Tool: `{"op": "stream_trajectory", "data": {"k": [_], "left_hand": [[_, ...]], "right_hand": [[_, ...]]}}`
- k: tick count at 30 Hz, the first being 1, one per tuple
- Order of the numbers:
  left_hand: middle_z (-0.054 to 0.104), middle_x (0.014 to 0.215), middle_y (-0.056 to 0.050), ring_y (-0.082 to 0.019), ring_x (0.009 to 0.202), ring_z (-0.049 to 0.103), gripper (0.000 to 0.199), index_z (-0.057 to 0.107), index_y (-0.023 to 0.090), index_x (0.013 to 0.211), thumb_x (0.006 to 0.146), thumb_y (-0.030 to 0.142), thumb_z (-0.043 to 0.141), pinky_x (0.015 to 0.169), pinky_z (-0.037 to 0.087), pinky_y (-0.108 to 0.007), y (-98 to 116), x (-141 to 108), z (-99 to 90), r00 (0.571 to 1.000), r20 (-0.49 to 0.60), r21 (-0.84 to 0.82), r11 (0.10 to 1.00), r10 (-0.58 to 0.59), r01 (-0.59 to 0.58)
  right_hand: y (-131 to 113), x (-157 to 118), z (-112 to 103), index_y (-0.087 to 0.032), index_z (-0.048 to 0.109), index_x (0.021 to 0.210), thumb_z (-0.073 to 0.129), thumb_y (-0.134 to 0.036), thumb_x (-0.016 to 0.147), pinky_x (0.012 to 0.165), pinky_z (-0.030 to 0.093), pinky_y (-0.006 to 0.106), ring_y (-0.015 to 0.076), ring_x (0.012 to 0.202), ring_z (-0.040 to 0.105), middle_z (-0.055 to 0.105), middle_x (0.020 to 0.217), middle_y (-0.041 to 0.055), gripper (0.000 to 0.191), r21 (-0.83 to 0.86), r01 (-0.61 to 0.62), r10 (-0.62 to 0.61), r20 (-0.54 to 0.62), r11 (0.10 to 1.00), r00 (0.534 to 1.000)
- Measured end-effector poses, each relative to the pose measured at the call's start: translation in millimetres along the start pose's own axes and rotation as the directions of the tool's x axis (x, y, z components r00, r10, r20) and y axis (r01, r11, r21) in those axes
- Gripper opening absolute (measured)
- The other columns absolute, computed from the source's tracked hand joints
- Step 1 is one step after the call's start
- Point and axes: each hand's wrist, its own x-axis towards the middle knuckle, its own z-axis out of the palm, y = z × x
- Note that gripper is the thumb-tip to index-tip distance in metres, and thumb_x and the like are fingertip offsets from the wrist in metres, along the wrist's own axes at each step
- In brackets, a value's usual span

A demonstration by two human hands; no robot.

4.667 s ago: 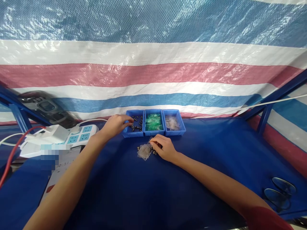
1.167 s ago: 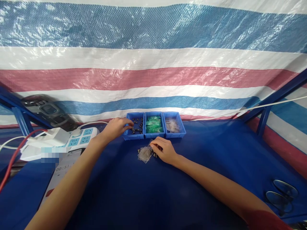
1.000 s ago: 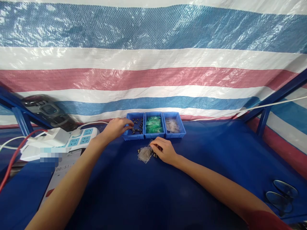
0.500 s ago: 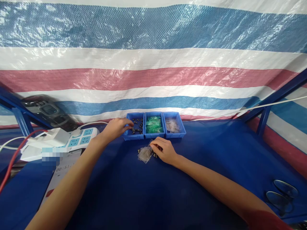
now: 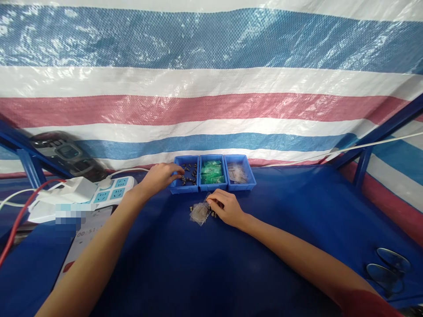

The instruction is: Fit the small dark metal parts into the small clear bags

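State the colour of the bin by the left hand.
The bin is blue, clearest in the head view.

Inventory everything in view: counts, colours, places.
bins: three, blue, back centre
metal pieces: several, dark, left bin, beside front pile
green packets: several, middle bin
clear packets: several, right bin and front pile
power strip: one, white, left
adapters: uncounted, white, left
phone: one, pale screen, left
unidentified object: one, dark, back left
cables: several, red and white, sides
glasses: one pair, dark, right
sheet: one, red-white-blue, behind
frame: one, blue, sides
table: one, blue, below
left hand: one, at left bin
right hand: one, at front pile
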Motion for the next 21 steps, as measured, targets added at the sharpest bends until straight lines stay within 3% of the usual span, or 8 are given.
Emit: {"op": "stream_trajectory", "data": {"k": [21], "left_hand": [[0.070,0.101,-0.003,-0.023,0.093,0.064,0.029,0.069,0.025,0.095,0.085,0.037,0.045,0.082,0.046,-0.029,-0.8,0.9,0.5,1.000,-0.003,-0.005,1.000,0.020,-0.020]], "right_hand": [[-0.2,0.3,-0.2,-0.017,0.061,0.086,0.042,-0.027,0.094,0.057,0.043,0.024,0.0115,0.059,0.052,0.058,0.076,0.0040,0.023,0.011,-0.006,0.006,0.003,1.000,1.000]]}}
